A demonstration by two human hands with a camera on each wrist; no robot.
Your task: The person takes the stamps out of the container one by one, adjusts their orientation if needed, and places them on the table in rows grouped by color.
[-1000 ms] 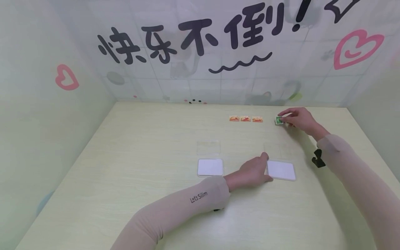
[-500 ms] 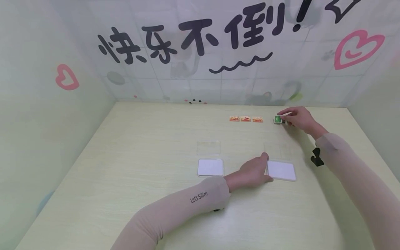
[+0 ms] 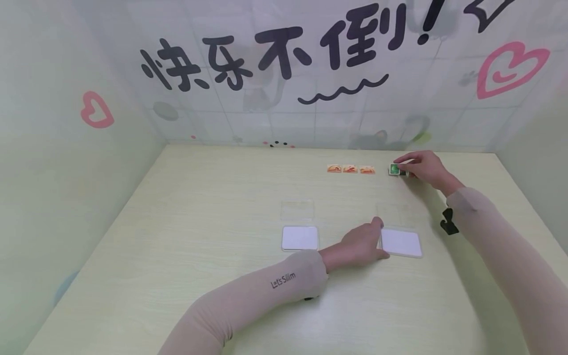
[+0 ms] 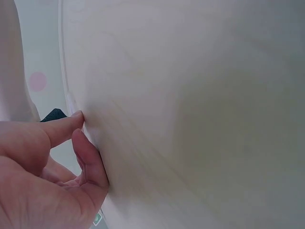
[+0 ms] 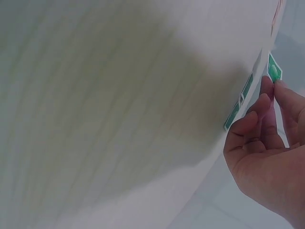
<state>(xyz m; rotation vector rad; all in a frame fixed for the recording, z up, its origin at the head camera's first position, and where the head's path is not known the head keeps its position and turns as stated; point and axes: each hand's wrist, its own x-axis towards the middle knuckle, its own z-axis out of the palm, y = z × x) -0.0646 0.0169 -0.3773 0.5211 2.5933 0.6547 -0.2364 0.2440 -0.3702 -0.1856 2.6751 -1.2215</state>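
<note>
In the head view my right hand (image 3: 423,166), at the back right of the table, pinches a small green picture card (image 3: 394,169) with a white border. The right wrist view shows this card (image 5: 274,69) raised between thumb and fingertip. Below it more green cards (image 5: 232,117) lie on the table, partly hidden by the hand in the head view. My left hand (image 3: 360,244) holds the left edge of a clear case with a white insert (image 3: 401,242), thumb and finger at its left corners. Curled fingers (image 4: 90,160) show in the left wrist view, where the case is mostly hidden.
Three small orange picture cards (image 3: 350,169) lie in a row near the back wall. Left of my left hand is another clear case with a white insert (image 3: 300,238). Behind the cases lie clear plastic pieces (image 3: 297,210). Walls close the table at back and sides.
My right hand has shifted very slightly left and up with the green card in its fingertips. The left hand and the case have stayed in place.
</note>
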